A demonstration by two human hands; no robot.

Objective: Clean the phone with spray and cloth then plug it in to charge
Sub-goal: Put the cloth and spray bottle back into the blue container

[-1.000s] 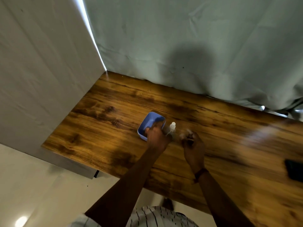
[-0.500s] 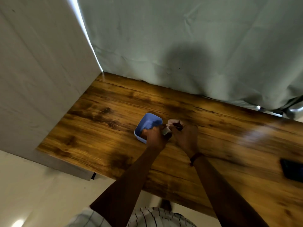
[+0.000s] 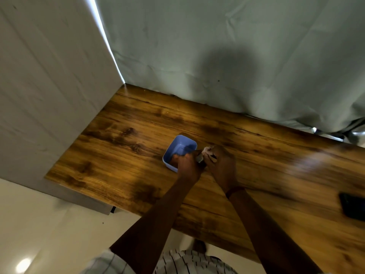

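Hands meet mid-tabletop beside blue tub [image 3: 180, 150]. Left hand [image 3: 188, 167] clamped on small spray bottle [image 3: 199, 159], mostly hidden; right hand [image 3: 222, 165] closed around pale cloth [image 3: 208, 149] at nozzle, judged to wet cloth, not phone. Phone [image 3: 353, 206] flat near tabletop's right edge, well apart, untouched; charger not seen

Both bare forearms reach toward twelve o'clock and converge. The left hand [image 3: 188, 165] is curled closed, knuckles up; the right hand [image 3: 222, 166], touching it at three o'clock, is also clenched, wrist banded.
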